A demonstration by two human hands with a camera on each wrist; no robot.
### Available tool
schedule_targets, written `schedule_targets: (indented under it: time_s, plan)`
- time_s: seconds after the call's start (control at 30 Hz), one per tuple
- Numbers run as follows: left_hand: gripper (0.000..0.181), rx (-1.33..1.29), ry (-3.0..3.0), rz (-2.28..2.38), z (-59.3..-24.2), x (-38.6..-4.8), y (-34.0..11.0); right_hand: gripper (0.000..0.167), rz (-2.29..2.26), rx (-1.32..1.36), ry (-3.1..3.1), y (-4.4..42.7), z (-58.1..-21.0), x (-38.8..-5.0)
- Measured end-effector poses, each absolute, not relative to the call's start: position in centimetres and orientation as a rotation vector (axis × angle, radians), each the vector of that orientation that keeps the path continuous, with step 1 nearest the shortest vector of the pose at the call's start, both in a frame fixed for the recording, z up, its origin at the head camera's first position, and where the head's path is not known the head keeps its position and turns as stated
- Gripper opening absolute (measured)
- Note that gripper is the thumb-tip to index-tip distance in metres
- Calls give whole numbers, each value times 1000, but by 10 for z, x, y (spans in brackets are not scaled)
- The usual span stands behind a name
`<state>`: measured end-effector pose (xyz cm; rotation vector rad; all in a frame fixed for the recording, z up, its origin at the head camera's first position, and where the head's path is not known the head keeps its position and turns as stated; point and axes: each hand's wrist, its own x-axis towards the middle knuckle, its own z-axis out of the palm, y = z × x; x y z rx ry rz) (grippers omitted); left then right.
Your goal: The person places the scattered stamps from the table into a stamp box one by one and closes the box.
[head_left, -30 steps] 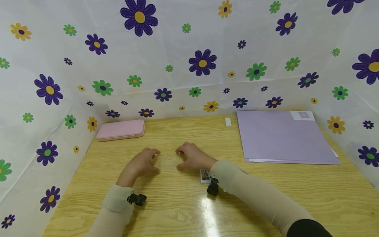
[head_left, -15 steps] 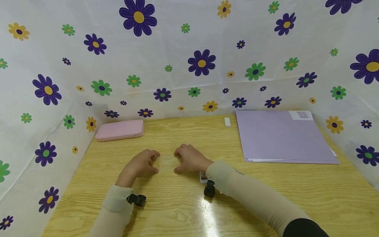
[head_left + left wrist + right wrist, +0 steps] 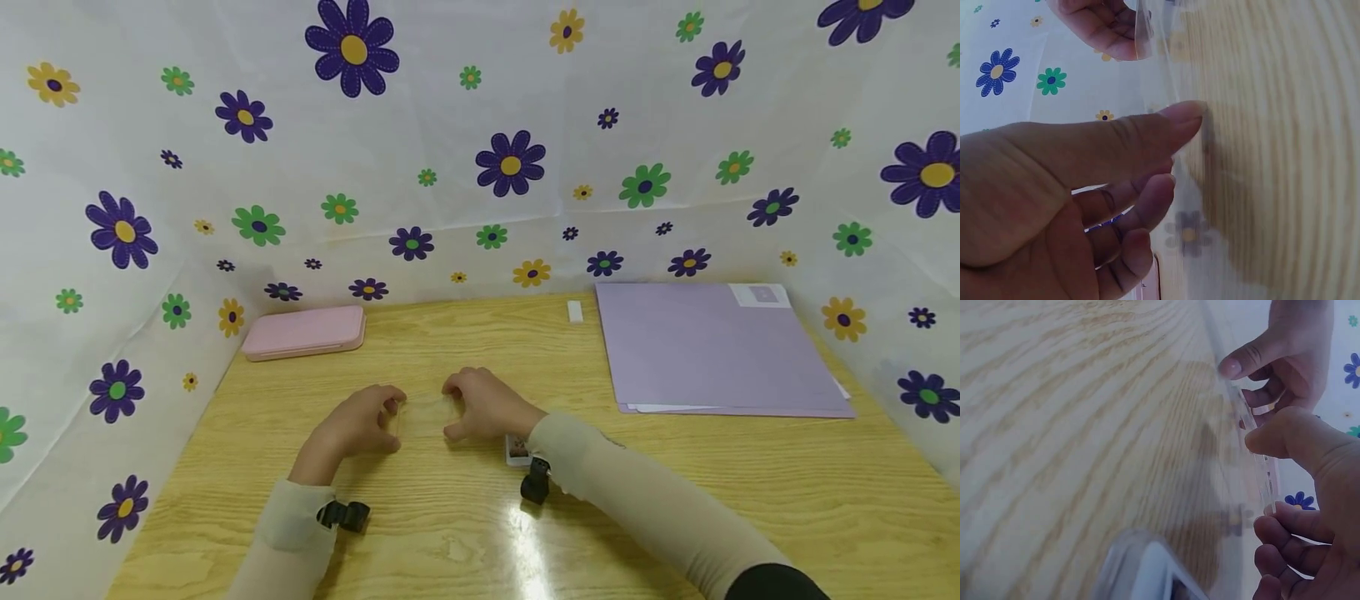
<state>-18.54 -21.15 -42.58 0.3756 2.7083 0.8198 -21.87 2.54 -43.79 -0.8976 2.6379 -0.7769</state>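
Note:
A thin clear plastic piece (image 3: 424, 417), hard to make out against the wood, spans the gap between the two hands. My left hand (image 3: 358, 423) holds its left edge with thumb and curled fingers. At the opposite edge, my right hand (image 3: 487, 406) grips with the thumb on the near side and fingers at the far side. In the right wrist view the clear plastic piece (image 3: 1265, 478) appears edge-on between thumb and fingers. Partly under the right wrist lies a small white-framed picture (image 3: 517, 450), which looks cased in clear plastic with rounded corners.
A pink case (image 3: 305, 332) lies at the back left of the wooden table (image 3: 435, 542). Purple folders (image 3: 720, 350) with white paper showing at the edge lie at the right. A small white block (image 3: 575, 312) is beside them. Flower-printed cloth (image 3: 420, 108) encloses the table.
My right hand has shifted slightly left, covering more of the picture. Both hands have come slightly nearer the body, and the left edge of the clear plastic shows more distinctly.

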Motion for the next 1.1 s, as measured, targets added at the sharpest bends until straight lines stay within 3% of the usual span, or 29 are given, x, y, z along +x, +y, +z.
schedule_targets:
  time_s: [0.63,1.1]
  plan:
    - [62,419,2684,1055,-427,-171,-195,57,-980,-909,2555,63,-426,-207]
    - [59,648,2644,1199,-429,-160,-179,55,-1102,-894,2537,95,-418,-188]
